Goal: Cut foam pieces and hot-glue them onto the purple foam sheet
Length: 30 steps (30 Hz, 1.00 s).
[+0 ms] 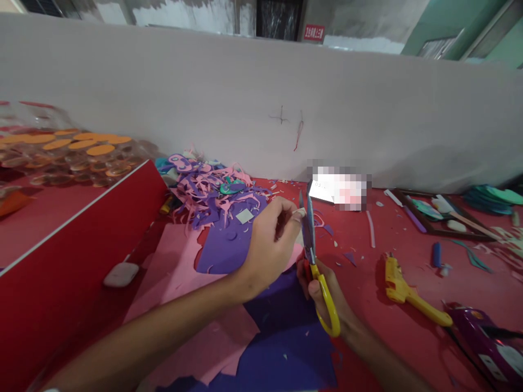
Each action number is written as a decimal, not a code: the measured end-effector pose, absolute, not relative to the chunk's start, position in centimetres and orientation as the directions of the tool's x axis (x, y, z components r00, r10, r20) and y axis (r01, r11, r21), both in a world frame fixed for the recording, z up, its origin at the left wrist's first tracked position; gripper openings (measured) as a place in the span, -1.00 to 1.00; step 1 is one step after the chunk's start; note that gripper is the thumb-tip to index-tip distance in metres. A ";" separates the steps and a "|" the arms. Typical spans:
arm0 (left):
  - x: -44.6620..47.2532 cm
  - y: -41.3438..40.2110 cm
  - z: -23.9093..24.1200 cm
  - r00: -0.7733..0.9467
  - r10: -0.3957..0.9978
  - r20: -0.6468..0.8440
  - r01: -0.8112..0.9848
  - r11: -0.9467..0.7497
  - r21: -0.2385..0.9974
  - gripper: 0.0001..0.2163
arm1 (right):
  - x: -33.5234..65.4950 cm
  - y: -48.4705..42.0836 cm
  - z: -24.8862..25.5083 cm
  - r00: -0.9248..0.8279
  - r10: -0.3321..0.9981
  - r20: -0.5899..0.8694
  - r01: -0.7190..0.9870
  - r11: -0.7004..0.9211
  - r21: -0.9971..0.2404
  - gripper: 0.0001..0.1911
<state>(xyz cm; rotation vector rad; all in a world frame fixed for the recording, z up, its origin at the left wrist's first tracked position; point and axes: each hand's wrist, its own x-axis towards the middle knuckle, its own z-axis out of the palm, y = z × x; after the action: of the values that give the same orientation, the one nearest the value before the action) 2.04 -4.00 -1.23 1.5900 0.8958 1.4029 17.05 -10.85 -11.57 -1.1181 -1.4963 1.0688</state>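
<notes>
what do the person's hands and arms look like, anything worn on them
Both are bare. The left hand and right hand show no gloves, rings, watch or bands, and no sleeve covers either arm in view. A pale edge at the bottom left may be a cuff; too little shows to tell.

Single head-worn view, looking forward and down, close over the red table (368,294), forearms entering from the bottom edge, left hand (265,247) and right hand (316,291) near frame centre, white wall (204,98) filling the upper half
</notes>
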 end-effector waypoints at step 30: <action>1.9 -3.8 -0.8 0.149 0.894 0.422 0.084 -0.437 0.896 -0.83 | 17.3 -10.9 -11.8 -0.090 0.986 0.142 0.123 0.153 -0.981 -0.32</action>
<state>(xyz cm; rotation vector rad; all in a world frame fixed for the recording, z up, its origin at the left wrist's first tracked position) 1.89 -3.77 -0.80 1.6788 0.9520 1.3692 17.28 -10.91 -11.79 -1.1511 -1.4305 1.0920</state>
